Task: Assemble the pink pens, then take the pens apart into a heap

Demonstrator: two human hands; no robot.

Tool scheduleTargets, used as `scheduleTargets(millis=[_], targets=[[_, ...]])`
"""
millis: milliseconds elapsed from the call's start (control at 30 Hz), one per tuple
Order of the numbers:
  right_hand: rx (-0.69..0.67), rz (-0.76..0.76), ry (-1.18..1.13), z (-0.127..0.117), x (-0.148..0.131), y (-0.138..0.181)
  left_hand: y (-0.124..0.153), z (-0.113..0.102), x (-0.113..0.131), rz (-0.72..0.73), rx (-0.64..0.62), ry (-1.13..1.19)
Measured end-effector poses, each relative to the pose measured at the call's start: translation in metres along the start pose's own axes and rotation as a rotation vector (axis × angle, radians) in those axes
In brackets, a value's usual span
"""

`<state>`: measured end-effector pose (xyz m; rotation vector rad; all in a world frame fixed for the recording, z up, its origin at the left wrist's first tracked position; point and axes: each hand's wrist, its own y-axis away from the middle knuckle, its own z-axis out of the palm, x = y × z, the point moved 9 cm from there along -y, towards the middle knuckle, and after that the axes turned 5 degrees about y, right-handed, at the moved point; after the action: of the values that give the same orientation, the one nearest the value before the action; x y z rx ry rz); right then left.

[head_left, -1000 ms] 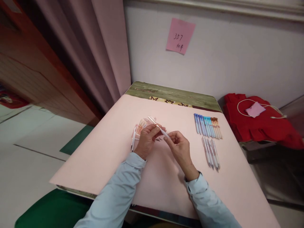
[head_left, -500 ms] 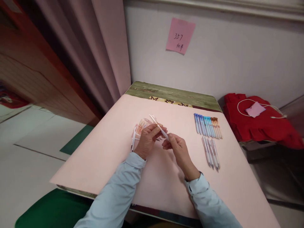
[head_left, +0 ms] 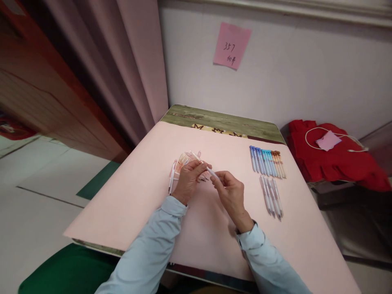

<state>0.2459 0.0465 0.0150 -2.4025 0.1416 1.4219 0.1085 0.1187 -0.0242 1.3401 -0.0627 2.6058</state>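
Observation:
Both my hands hold one white pen [head_left: 211,172] above the pink sheet [head_left: 137,196] that covers the table. My left hand [head_left: 190,181] is closed around the pen's far part. My right hand [head_left: 229,192] pinches its near end between thumb and fingers. Just behind my left hand lies a loose pile of pink and white pens [head_left: 179,165]. To the right, a neat row of blue and orange pens [head_left: 268,162] lies near the table's far edge. A second small row of white pens [head_left: 272,197] lies just below it.
The table's green wooden far edge [head_left: 223,120] meets a white wall with a pink sticky note [head_left: 231,45]. A curtain [head_left: 122,61] hangs at the left. Red cloth with a white cord and pink note [head_left: 330,155] lies off the table's right side.
The pen in my hands has tipped lower and flatter toward the table. My right hand has shifted slightly along its near end. The camera has barely moved.

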Motion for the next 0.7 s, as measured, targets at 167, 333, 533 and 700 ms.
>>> scheduleTargets(millis=[167,333,533,700], targets=[[-0.114,0.084,-0.154,0.010,0.006,0.001,0.002,0.002,0.003,0.003,-0.019,-0.016],[-0.290,0.314,-0.518,0.030,0.015,0.003,0.005,0.007,0.005,0.017,-0.039,0.017],[-0.671,0.778,-1.027,0.066,0.022,0.029,0.009,0.018,0.005,0.019,-0.118,0.056],[-0.591,0.686,-0.888,0.062,0.025,0.024,0.007,0.012,0.001,-0.024,-0.056,0.132]])
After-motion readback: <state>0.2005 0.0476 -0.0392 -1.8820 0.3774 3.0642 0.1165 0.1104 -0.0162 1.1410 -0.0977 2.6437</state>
